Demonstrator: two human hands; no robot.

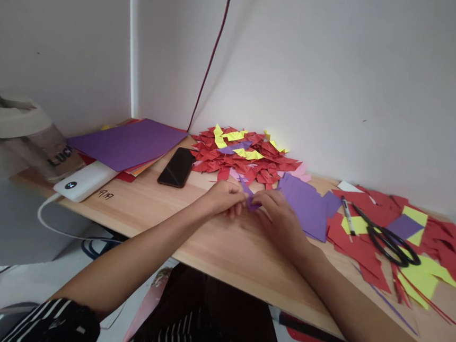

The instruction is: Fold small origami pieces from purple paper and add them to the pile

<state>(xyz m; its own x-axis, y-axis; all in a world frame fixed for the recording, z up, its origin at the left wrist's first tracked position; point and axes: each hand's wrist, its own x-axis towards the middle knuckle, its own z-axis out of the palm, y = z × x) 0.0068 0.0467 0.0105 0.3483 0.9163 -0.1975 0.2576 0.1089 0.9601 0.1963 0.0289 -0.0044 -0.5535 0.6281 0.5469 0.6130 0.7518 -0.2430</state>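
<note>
Between my two hands, just above the wooden table (205, 243), is a small folded piece of purple paper (245, 187). My left hand (229, 196) pinches its left side with the fingers closed. From the right, my right hand (275, 210) grips the same paper, its fingers curled over it and hiding part of the folds. A stack of purple paper squares (304, 207) lies right beside my right hand. Behind my hands spreads a heap of folded paper pieces (245, 156), mostly red with some yellow, purple and pink.
Black-handled scissors (393, 244), a pen (348, 216) and red paper scraps (358, 254) lie at the right. A black phone (177, 166), a white power bank (85, 180) with a cable and large purple sheets (130, 141) are at the left. A wall stands behind.
</note>
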